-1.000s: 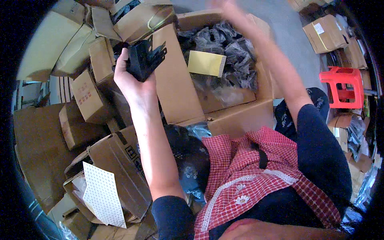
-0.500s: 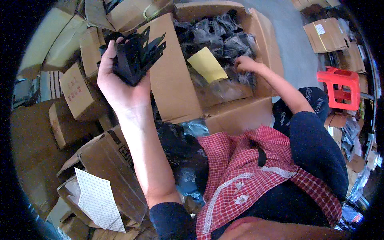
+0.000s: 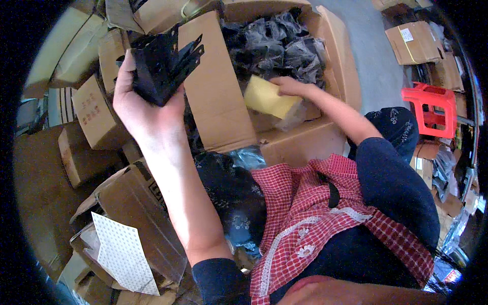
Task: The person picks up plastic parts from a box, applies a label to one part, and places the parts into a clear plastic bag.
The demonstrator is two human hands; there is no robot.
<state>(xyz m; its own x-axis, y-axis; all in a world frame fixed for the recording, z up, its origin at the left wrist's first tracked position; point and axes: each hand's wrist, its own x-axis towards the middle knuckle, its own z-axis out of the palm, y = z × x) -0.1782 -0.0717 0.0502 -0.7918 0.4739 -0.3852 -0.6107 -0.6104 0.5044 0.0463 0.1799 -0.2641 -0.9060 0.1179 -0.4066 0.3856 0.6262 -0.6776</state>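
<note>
Item: stack of black metal brackets, flat angled plates nested one on another, held raised to the left of the large open carton; the left hand is clenched round the stack's lower end, thumb across the front, likely so the plates stay fanned together and clear of the box. Right hand: reaching into the same carton, fingers laid on the upper edge of a yellow card that rests on the contents; whether it pinches the card or only presses it cannot be told. Carton contents: black parts in clear plastic bags, heaped toward the far side of the carton, the near flap folded outward, seemingly for access. Below the carton: a red checked apron over dark clothing. Left of the carton: smaller brown boxes piled loosely, and lower down an opened box with a white dotted sheet. Right of the carton: grey floor, a red plastic stool, more cardboard boxes beyond.
</note>
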